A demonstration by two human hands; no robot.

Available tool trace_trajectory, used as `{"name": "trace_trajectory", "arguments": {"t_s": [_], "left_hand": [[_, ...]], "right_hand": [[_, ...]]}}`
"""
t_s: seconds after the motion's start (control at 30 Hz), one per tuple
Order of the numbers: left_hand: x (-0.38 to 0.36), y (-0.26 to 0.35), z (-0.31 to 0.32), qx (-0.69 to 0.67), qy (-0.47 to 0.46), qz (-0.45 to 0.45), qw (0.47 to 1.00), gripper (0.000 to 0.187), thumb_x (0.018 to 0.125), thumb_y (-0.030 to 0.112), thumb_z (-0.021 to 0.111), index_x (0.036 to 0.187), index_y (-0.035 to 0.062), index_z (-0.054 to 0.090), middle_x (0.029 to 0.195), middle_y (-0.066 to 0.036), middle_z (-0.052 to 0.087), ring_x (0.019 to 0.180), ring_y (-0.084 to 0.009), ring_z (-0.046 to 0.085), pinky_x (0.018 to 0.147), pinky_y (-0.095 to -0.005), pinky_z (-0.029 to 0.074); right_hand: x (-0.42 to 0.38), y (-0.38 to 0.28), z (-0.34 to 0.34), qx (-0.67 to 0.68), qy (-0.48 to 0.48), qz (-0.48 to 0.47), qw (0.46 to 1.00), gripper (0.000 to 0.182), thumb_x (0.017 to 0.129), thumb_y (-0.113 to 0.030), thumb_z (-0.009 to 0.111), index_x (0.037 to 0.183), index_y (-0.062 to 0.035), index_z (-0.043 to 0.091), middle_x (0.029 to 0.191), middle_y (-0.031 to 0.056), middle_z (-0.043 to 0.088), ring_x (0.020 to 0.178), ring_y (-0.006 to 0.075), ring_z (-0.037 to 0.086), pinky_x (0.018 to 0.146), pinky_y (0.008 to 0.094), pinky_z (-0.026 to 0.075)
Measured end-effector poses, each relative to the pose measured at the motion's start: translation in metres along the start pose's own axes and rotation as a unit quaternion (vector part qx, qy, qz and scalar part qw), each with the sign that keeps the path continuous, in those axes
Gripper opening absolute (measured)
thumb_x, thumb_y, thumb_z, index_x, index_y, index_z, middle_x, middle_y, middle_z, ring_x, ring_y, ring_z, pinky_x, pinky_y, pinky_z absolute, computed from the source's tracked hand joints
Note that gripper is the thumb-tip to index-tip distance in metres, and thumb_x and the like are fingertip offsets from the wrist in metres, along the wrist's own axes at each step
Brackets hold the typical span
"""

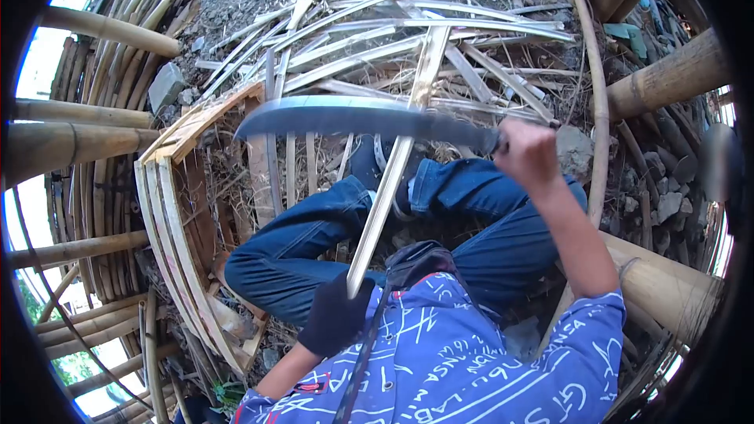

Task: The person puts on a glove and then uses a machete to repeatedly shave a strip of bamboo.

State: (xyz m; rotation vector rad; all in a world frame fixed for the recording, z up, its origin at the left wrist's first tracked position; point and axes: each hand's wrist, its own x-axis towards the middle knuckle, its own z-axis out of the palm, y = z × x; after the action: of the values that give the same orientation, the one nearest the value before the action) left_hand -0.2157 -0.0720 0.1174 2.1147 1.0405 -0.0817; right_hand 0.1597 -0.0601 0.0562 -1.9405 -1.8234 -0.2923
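Note:
My right hand [532,153] is closed around the dark handle of a long curved machete [353,118]. The blade points left and lies across the view, over a pale split bamboo strip [386,196]. That strip runs from near my waist up between my legs to the pile ahead. At its lower end my left hand [336,318], in a black glove, is closed on the strip. Whether the blade touches the strip cannot be made out.
Several split strips [345,27] lie crossed on the ground ahead. A wooden frame [169,212] stands at left, near my knee. Thick bamboo poles [667,78] come in from both sides. Rocks [166,86] lie at left, and others at right. My bent legs [306,228] are in the middle.

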Motion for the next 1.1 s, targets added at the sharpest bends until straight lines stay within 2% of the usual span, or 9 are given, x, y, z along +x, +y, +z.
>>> {"name": "trace_trajectory", "arguments": {"t_s": [0.1,0.2,0.4,0.47,0.53,0.63,0.77,1.0,1.1], "left_hand": [[-0.007,0.001,-0.004,0.001,-0.024,-0.011,1.000,0.025,0.074,0.009,0.063,0.098,0.0028,0.060,0.074,-0.016,0.055,0.058,-0.0322,0.058,0.048,-0.0404,0.044],[-0.004,0.016,-0.013,0.025,0.016,0.036,0.999,0.020,0.079,0.013,0.063,0.096,0.0026,0.060,0.070,-0.015,0.054,0.057,-0.0319,0.058,0.047,-0.0405,0.043],[-0.013,0.000,-0.006,-0.061,-0.054,-0.150,0.985,0.021,0.078,0.019,0.064,0.094,0.0054,0.061,0.072,-0.015,0.054,0.057,-0.0322,0.056,0.048,-0.0414,0.044],[-0.021,0.004,-0.010,0.012,0.021,0.029,0.999,0.021,0.083,0.022,0.063,0.091,0.0027,0.059,0.066,-0.016,0.054,0.055,-0.0345,0.056,0.048,-0.0427,0.043],[-0.013,0.016,-0.019,-0.026,0.018,0.020,0.999,0.025,0.086,0.024,0.062,0.089,-0.0003,0.057,0.064,-0.020,0.054,0.055,-0.0373,0.055,0.050,-0.0447,0.042],[-0.007,0.010,-0.015,-0.095,-0.005,-0.132,0.987,0.027,0.086,0.024,0.061,0.091,-0.0023,0.056,0.064,-0.022,0.054,0.055,-0.0377,0.055,0.049,-0.0422,0.042],[-0.018,0.012,-0.017,0.030,0.003,0.049,0.998,0.017,0.083,0.014,0.060,0.095,0.0014,0.060,0.068,-0.016,0.056,0.055,-0.0324,0.058,0.049,-0.0402,0.045],[-0.015,0.012,-0.021,0.006,-0.018,-0.007,1.000,0.020,0.082,0.012,0.058,0.099,0.0015,0.059,0.073,-0.015,0.056,0.059,-0.0312,0.059,0.048,-0.0403,0.044],[-0.020,0.003,-0.020,0.071,-0.047,0.069,0.994,0.018,0.084,0.012,0.057,0.098,0.0018,0.059,0.072,-0.015,0.056,0.057,-0.0312,0.058,0.047,-0.0403,0.044]], "right_hand": [[0.006,0.015,-0.008,0.007,0.005,-0.027,1.000,0.014,0.062,-0.007,0.065,0.069,-0.0087,0.053,0.061,0.0097,0.057,0.055,0.0263,0.061,0.051,0.0385,0.049],[0.010,0.024,-0.007,-0.025,-0.008,0.003,1.000,0.013,0.062,-0.007,0.064,0.069,-0.0087,0.053,0.061,0.0093,0.058,0.055,0.0260,0.061,0.050,0.0388,0.048],[0.006,0.003,-0.009,0.029,-0.016,-0.051,0.998,0.014,0.061,-0.007,0.065,0.065,-0.0098,0.052,0.058,0.0085,0.056,0.054,0.0265,0.061,0.050,0.0384,0.048],[0.018,0.022,-0.008,-0.045,-0.001,0.021,0.999,0.015,0.061,-0.008,0.066,0.065,-0.0087,0.052,0.058,0.0089,0.056,0.053,0.0267,0.060,0.050,0.0378,0.048],[0.023,0.017,-0.004,-0.059,0.009,0.000,0.998,0.015,0.061,-0.009,0.066,0.066,-0.0077,0.052,0.058,0.0093,0.056,0.052,0.0267,0.060,0.050,0.0375,0.048],[0.020,-0.015,-0.019,0.023,-0.029,-0.055,0.998,0.013,0.063,-0.009,0.065,0.065,-0.0077,0.052,0.057,0.0100,0.056,0.052,0.0270,0.060,0.050,0.0383,0.048],[0.027,0.016,-0.012,-0.040,-0.011,-0.013,0.999,0.013,0.065,-0.010,0.064,0.064,-0.0086,0.051,0.057,0.0108,0.056,0.050,0.0269,0.059,0.049,0.0393,0.048],[0.019,0.004,-0.009,0.003,0.000,-0.095,0.995,0.008,0.071,-0.010,0.059,0.066,-0.0088,0.053,0.056,0.0094,0.056,0.049,0.0256,0.059,0.047,0.0370,0.046],[0.027,0.026,-0.003,-0.062,0.002,-0.009,0.998,0.009,0.068,-0.008,0.061,0.065,-0.0085,0.052,0.054,0.0098,0.055,0.049,0.0281,0.058,0.046,0.0381,0.045]]}}
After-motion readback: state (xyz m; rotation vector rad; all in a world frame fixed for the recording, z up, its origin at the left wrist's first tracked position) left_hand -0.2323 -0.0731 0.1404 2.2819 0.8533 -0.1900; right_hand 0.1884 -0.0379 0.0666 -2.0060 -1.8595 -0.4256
